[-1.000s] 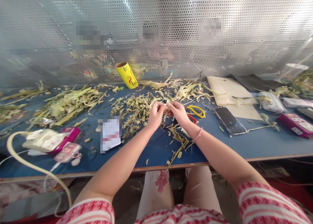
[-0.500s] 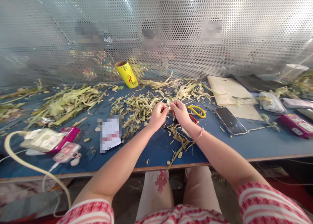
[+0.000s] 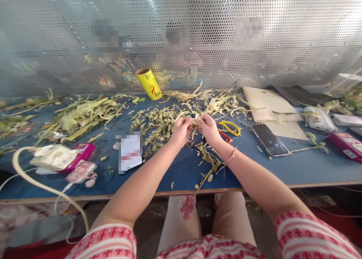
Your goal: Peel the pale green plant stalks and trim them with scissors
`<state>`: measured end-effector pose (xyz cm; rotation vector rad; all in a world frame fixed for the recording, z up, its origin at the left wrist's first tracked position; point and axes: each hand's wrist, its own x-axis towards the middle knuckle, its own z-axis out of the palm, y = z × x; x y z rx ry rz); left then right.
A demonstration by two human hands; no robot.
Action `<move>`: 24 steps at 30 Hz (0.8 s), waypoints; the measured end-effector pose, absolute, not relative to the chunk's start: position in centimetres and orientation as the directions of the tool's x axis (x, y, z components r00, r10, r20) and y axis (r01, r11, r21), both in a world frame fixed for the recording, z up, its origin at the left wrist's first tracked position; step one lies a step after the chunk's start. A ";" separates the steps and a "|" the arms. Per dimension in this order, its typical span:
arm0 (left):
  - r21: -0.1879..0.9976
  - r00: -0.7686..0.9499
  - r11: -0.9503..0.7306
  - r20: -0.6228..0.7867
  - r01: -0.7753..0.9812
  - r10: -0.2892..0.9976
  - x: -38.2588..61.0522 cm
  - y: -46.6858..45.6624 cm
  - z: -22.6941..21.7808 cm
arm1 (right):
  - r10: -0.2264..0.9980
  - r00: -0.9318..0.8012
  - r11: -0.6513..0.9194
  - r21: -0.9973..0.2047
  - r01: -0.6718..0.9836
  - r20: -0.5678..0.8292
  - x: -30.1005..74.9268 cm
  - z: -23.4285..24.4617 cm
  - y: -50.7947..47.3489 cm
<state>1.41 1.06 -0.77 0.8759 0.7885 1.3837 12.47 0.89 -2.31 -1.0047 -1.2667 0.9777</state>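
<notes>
My left hand [image 3: 181, 130] and my right hand [image 3: 208, 128] meet over the middle of the blue table [image 3: 283, 167], fingers pinched together on a small piece of dried leaf strip [image 3: 195, 123] held between them. Right behind the hands lies a heap of short folded leaf pieces [image 3: 160, 125]. Loose leaf scraps [image 3: 207, 162] trail below my right wrist toward the table's front edge. Yellow-handled scissors [image 3: 230, 127] and a red-handled tool [image 3: 224, 136] lie just right of my right hand.
A pile of long leaf strips [image 3: 80, 117] lies at the left, more strips [image 3: 219, 102] at the back. A yellow roll [image 3: 149, 84] leans against the perforated metal screen [image 3: 198, 10]. A phone [image 3: 270, 139], a board [image 3: 273, 111], a pink case [image 3: 80, 153] and a white cable [image 3: 42, 185] are about.
Both hands have stayed together at the same spot, fingers working the small leaf piece. The view has shifted slightly.
</notes>
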 end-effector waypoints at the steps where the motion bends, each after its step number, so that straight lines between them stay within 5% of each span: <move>1: 0.877 0.048 -0.008 0.035 -0.481 0.998 1.3 1.1 -0.7 | 0.960 0.050 0.276 -0.961 -0.031 0.274 12.5 -2.1 0.7; 12: 0.862 0.128 0.103 -0.045 -0.497 0.991 1.5 0.4 -0.2 | 0.967 0.056 0.252 -0.964 -0.081 0.248 12.7 -1.7 0.1; 17: 0.732 0.184 0.332 -0.277 -0.596 0.943 1.7 0.0 0.2 | 0.977 0.060 0.214 -0.963 -0.162 0.207 12.2 -2.6 0.5; 24: 0.613 0.243 0.402 -0.328 -0.680 0.913 1.8 -0.3 -0.1 | 0.944 0.077 0.325 -0.943 -0.068 0.319 12.5 -2.6 0.4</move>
